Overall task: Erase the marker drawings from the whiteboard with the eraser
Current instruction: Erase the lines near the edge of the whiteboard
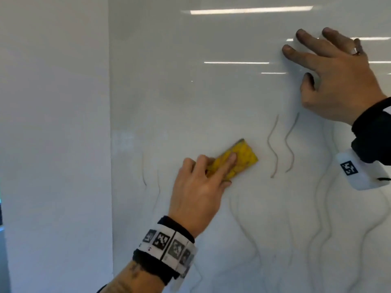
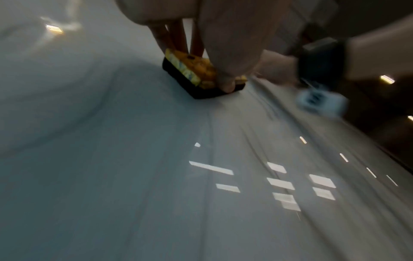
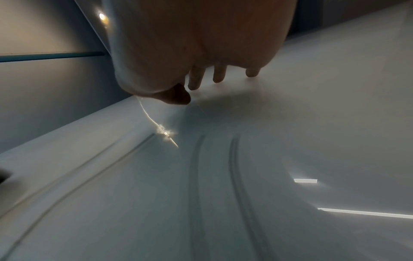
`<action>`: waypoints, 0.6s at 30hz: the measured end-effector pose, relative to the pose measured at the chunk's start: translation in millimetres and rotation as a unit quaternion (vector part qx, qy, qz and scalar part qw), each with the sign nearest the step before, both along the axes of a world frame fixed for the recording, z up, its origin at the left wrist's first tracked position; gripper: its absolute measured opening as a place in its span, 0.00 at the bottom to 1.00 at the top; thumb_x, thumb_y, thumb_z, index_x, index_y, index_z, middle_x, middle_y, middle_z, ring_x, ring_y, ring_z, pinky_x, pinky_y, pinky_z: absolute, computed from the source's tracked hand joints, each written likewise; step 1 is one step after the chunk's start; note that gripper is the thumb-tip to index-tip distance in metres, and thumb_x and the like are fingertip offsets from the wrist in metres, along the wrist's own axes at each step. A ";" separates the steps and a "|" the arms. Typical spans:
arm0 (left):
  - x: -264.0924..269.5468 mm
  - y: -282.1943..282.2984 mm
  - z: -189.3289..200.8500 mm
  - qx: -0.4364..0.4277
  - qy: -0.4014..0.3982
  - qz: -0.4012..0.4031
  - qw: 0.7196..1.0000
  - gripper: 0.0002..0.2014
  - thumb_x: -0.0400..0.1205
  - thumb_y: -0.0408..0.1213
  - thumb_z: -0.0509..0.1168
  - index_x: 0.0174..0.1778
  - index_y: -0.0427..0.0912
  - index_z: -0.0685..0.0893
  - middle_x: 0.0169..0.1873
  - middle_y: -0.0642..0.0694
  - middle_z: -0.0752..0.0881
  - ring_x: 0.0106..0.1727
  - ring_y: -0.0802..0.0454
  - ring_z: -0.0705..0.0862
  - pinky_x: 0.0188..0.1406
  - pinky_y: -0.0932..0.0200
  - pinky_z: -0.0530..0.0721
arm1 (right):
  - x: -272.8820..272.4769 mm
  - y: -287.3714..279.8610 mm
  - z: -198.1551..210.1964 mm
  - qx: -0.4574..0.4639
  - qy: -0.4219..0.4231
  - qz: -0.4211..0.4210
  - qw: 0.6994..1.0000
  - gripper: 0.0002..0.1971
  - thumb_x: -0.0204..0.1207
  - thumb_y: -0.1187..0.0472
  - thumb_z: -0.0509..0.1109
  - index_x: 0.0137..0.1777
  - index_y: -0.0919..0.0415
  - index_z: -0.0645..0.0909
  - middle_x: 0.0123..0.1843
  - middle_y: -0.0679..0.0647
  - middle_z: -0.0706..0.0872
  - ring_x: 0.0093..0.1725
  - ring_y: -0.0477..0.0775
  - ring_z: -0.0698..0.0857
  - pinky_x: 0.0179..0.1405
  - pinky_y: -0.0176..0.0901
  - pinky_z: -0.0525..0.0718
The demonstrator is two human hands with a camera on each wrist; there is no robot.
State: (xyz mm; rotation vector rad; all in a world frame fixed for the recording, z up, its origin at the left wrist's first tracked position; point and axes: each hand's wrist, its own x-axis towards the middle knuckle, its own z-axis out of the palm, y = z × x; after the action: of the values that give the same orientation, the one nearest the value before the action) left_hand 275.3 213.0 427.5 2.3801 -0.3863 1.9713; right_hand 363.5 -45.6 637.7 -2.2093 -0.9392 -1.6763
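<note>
A glossy whiteboard [image 1: 211, 98] fills the head view. Grey wavy marker lines [image 1: 273, 149] run down its middle and lower right, and fainter ones lie at the lower left. My left hand [image 1: 201, 185] grips a yellow eraser [image 1: 306, 154] with a dark felt base and presses it flat on the board, just left of two short wavy lines. In the left wrist view the eraser [image 2: 196, 72] sits under my fingers, blurred. My right hand [image 1: 330, 75] lies flat on the board at the upper right, fingers spread. The right wrist view shows those fingers [image 3: 196, 77] touching the board above two curved lines [image 3: 234, 176].
A plain white wall [image 1: 53, 123] borders the board on the left, meeting it at a vertical edge. Ceiling lights reflect as bright bars [image 1: 249, 9] on the board's upper part. A white tagged band [image 1: 357, 168] sits on my right wrist.
</note>
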 end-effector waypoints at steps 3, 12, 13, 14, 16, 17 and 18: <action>-6.5 55.1 45.4 -0.191 -0.091 0.043 0.976 0.28 0.87 0.46 0.69 0.84 0.51 0.76 0.58 0.32 0.77 0.54 0.35 0.76 0.58 0.50 0.76 | 2.0 -0.4 -2.7 -0.007 0.003 0.002 1.000 0.34 0.79 0.54 0.55 0.88 0.40 0.65 0.91 0.43 0.62 0.91 0.63 0.57 0.86 0.76 0.55; -5.6 -0.4 -71.9 -0.117 -0.011 0.026 0.993 0.27 0.86 0.44 0.69 0.83 0.55 0.76 0.59 0.42 0.77 0.53 0.41 0.75 0.58 0.45 0.84 | 4.9 6.1 -8.5 0.001 -0.025 0.004 1.000 0.34 0.78 0.56 0.56 0.86 0.43 0.69 0.91 0.49 0.64 0.90 0.67 0.59 0.83 0.81 0.55; -7.8 0.8 -81.0 -0.095 0.004 0.029 0.995 0.26 0.86 0.45 0.68 0.82 0.56 0.76 0.59 0.43 0.78 0.53 0.41 0.76 0.56 0.44 0.85 | 4.8 5.7 -8.7 -0.004 -0.027 0.005 1.000 0.34 0.77 0.55 0.56 0.86 0.43 0.69 0.91 0.49 0.64 0.89 0.67 0.59 0.83 0.82 0.56; -10.9 12.5 -79.6 -0.099 0.000 0.032 0.995 0.25 0.87 0.45 0.68 0.82 0.55 0.77 0.59 0.42 0.79 0.54 0.41 0.77 0.57 0.44 0.85 | 5.2 4.3 -8.4 -0.008 -0.030 0.006 0.999 0.34 0.77 0.55 0.56 0.87 0.43 0.69 0.91 0.49 0.64 0.89 0.67 0.60 0.83 0.83 0.56; -18.2 50.8 -64.0 -0.201 -0.042 0.060 0.977 0.27 0.87 0.42 0.69 0.83 0.52 0.75 0.60 0.38 0.78 0.57 0.38 0.76 0.60 0.46 0.83 | 6.5 -0.5 -7.5 -0.017 -0.035 0.005 0.999 0.34 0.77 0.55 0.57 0.87 0.44 0.68 0.91 0.50 0.64 0.89 0.68 0.60 0.82 0.83 0.57; -23.3 72.1 -51.8 -0.287 -0.063 0.085 0.952 0.28 0.87 0.41 0.69 0.85 0.50 0.73 0.61 0.36 0.77 0.59 0.36 0.76 0.62 0.44 0.81 | 6.3 -1.1 -7.4 -0.020 -0.037 0.008 0.999 0.35 0.76 0.55 0.57 0.86 0.45 0.69 0.90 0.50 0.65 0.88 0.68 0.61 0.82 0.83 0.58; -27.0 91.9 -40.2 -0.371 -0.076 0.100 0.920 0.29 0.88 0.40 0.69 0.86 0.50 0.72 0.63 0.33 0.76 0.61 0.34 0.75 0.64 0.42 0.80 | 5.7 -0.9 -7.4 -0.019 -0.039 0.012 0.999 0.35 0.76 0.56 0.57 0.86 0.46 0.70 0.90 0.51 0.66 0.88 0.69 0.62 0.81 0.83 0.59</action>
State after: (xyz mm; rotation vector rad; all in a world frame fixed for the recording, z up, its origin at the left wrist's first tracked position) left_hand 248.3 304.9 387.2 1.8286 0.5407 1.8986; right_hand 369.3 -46.5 630.3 -2.1622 -1.0208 -1.7598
